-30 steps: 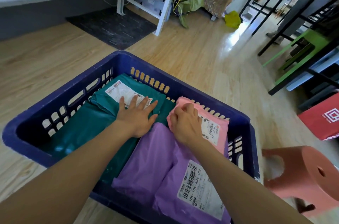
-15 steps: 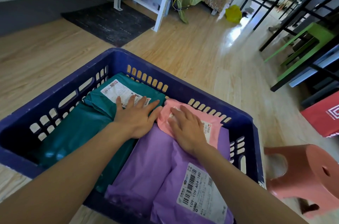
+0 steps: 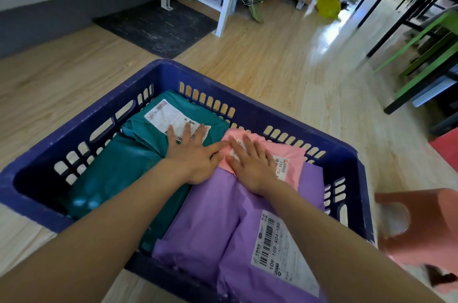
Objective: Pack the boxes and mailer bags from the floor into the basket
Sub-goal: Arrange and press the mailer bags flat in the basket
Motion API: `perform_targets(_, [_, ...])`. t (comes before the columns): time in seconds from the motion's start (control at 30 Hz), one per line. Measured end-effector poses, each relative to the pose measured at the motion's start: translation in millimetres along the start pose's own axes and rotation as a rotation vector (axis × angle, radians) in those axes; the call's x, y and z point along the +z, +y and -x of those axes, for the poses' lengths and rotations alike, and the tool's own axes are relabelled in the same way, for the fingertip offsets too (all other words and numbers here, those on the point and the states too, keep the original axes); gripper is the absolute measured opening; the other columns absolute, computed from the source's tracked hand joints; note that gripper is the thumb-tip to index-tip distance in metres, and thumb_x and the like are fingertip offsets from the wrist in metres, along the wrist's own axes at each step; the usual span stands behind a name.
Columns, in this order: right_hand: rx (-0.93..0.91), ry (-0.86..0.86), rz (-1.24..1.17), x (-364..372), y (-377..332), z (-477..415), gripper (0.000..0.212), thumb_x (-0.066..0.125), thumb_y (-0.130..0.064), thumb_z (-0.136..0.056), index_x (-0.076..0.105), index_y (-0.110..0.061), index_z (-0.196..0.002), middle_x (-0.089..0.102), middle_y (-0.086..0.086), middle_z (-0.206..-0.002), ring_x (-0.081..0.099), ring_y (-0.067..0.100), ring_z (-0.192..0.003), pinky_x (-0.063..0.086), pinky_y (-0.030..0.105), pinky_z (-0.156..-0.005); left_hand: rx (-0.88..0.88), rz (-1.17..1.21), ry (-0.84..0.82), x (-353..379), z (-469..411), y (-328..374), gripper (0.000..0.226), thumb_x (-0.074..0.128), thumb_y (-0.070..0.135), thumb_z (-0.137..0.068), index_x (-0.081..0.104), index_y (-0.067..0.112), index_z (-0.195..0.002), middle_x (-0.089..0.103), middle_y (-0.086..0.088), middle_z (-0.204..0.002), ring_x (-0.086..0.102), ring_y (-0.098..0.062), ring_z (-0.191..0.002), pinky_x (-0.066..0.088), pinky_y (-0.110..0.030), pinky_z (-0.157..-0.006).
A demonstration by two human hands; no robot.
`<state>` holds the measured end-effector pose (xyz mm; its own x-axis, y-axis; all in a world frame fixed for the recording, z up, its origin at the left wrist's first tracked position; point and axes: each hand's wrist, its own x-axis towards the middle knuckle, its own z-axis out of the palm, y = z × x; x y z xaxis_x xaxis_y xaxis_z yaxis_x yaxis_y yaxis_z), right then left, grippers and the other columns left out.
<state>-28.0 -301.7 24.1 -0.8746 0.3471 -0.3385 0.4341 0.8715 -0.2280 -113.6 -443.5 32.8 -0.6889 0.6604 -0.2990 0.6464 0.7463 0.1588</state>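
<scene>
Right, head view: left hand (image 3: 195,153) is laid flat on the teal mailer (image 3: 119,168) and right hand (image 3: 250,163) flat on the pink mailer (image 3: 287,153). Fingers are straight, nothing gripped. All bags sit mid-frame inside the basket (image 3: 285,121). Pressure is best spread evenly so the bags are flattened below the rim.

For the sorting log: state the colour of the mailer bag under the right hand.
The mailer bag is pink, clearest in the head view.
</scene>
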Motion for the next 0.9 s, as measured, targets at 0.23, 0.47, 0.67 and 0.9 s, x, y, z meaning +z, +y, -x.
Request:
perform_targets(0.23, [-0.092,0.384,-0.401,-11,-13,44,0.011,0.062,-0.024,-0.087,0.070,-0.019,-0.094,0.062,0.002,-0.103,0.056,0.020,-0.094,0.046,0.038,-0.088,0.016,0.109,-0.001,-5,6,-2,0.047,0.007,0.062,-0.093,0.011,0.060,-0.140,-0.008,-0.003,-0.160,-0.013,-0.033,-0.145,-0.016,-0.060,-0.111])
perform_targets(0.47, [-0.218,0.334,-0.227,-10,-18,61,0.019,0.063,-0.025,-0.088,0.071,-0.019,-0.104,0.064,0.002,-0.099,0.059,0.019,-0.085,0.049,0.037,-0.082,0.042,0.277,0.012,-16,21,-3,0.041,0.017,0.052,-0.098,0.018,0.058,-0.139,0.004,-0.007,-0.160,-0.003,-0.031,-0.147,-0.009,-0.058,-0.113])
perform_targets(0.67, [-0.283,0.388,-0.202,-7,-24,67,0.023,0.060,-0.014,-0.089,0.073,-0.019,-0.106,0.061,0.005,-0.098,0.057,0.024,-0.089,0.048,0.037,-0.077,0.122,0.194,0.016,-21,38,-18,0.042,0.022,0.037,-0.101,0.026,0.058,-0.137,0.006,-0.004,-0.160,-0.003,-0.030,-0.147,-0.003,-0.059,-0.115])
perform_targets(0.9, [-0.190,0.314,-0.043,-5,-33,66,0.033,0.051,-0.022,-0.093,0.058,-0.015,-0.124,0.056,0.005,-0.116,0.051,0.023,-0.109,0.043,0.034,-0.090,0.160,0.016,-0.083,-24,43,-25,0.041,0.021,0.046,-0.099,0.016,0.063,-0.136,-0.003,-0.002,-0.160,-0.011,-0.028,-0.147,-0.008,-0.057,-0.115])
